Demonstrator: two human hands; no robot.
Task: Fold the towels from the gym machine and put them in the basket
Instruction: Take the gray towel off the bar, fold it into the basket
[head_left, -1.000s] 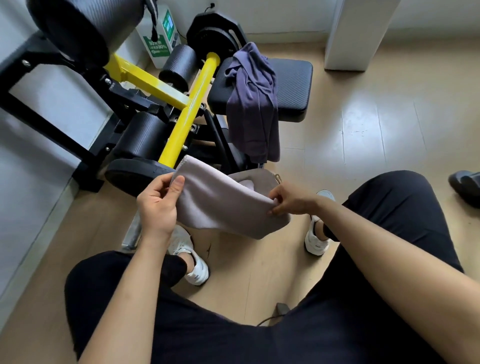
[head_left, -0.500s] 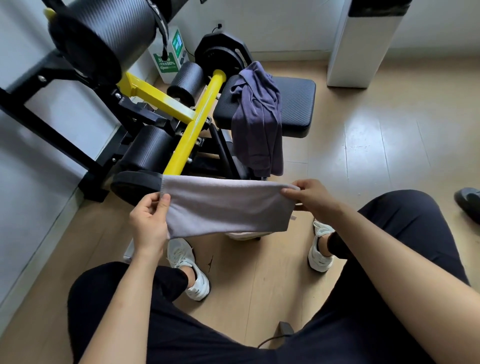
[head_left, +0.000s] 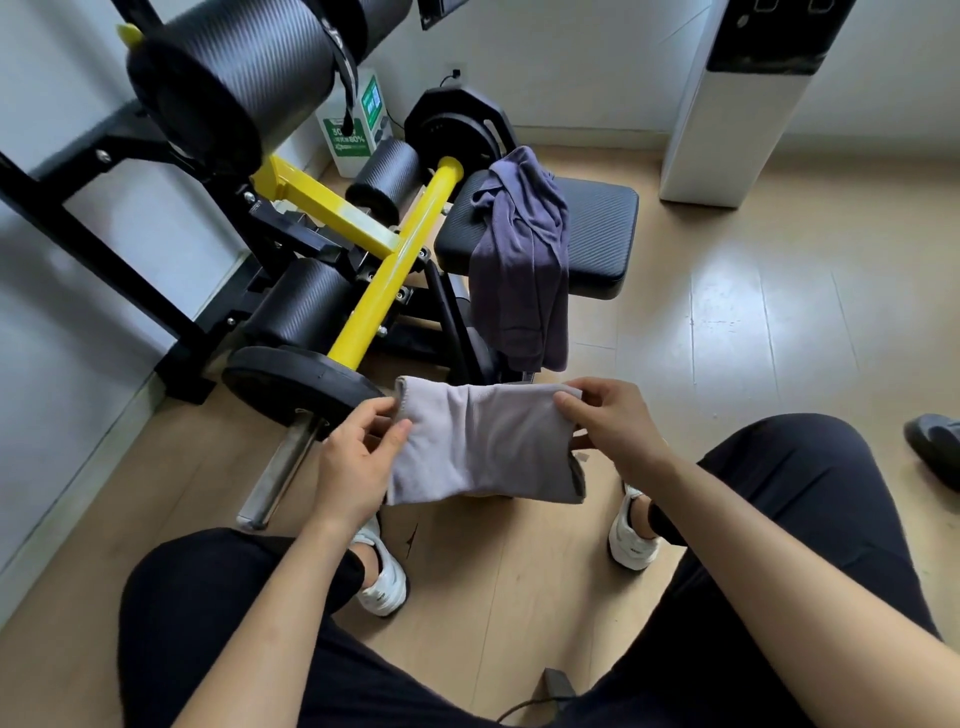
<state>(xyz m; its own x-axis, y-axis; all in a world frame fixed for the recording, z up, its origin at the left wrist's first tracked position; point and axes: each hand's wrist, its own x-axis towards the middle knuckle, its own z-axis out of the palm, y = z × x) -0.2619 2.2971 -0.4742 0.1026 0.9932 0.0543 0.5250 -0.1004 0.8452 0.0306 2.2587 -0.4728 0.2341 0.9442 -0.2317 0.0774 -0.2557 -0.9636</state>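
Grey towel hangs part-folded just in front of the gym machine — your left hand and right hand pinch its upper ends; the purple towel draped on the machine's seat is not yet folded — basket unseen.

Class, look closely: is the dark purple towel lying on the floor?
No, the dark purple towel hangs draped over the machine's black seat pad.

White box on the floor at the wall, behind the machine. Green label on its front, white print: "80%" reads at the right end of the lower line. The characters before it and the line above are too small to tell. Green side panel: print blurred. White unit on the right: marks on its dark top, unreadable.
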